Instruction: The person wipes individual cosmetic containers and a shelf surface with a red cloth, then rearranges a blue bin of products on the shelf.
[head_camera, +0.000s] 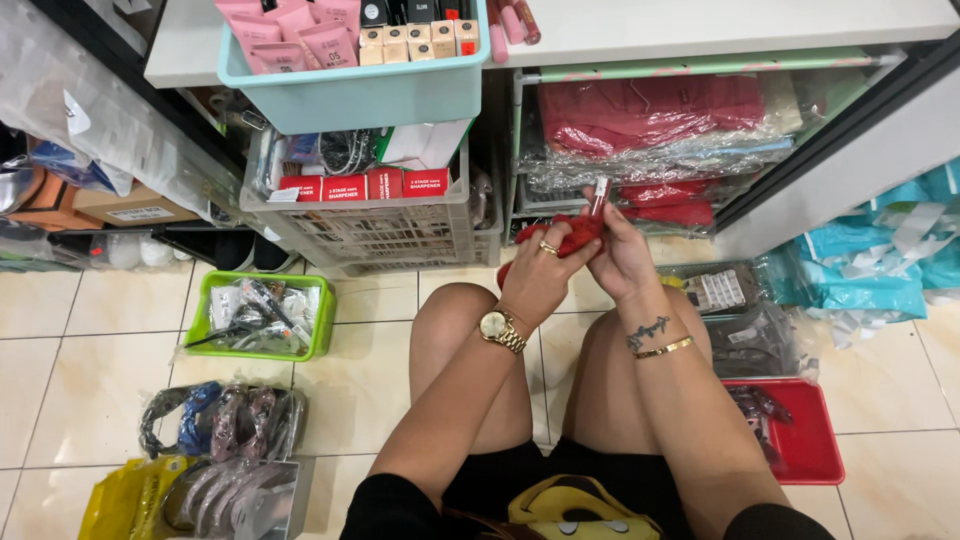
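Position: the person sat low on the tiled floor, knees raised, both forearms reaching forward over them.
Left hand: closed around a bunched red cloth, fingers curled over it; a ring and a gold watch showed on that side.
Right hand: closed on the lower part of a small red tube, which stood upright with its top clear of the fingers; a gold bangle sat at the wrist.
Location of items: cloth and tube were held together, touching, above the knees and just in front of the lower shelving.
Step, as judged: the tube appeared to be getting a wipe with the cloth. Done well, this would call for a firm pinch low on the tube, the cloth wrapped fully round it, and a turn of the tube rather than of the cloth, so no face is missed.
Floor, left: a green basket of wrapped small goods; nearer, bundles of bagged hairbands.
Floor, right: a red tray beside the right knee.
Beyond the hands: a grey crate holding red boxes, and folded red garments in clear wrap on the shelves.
Farthest: a teal bin of pink cosmetic tubes on the white desk.
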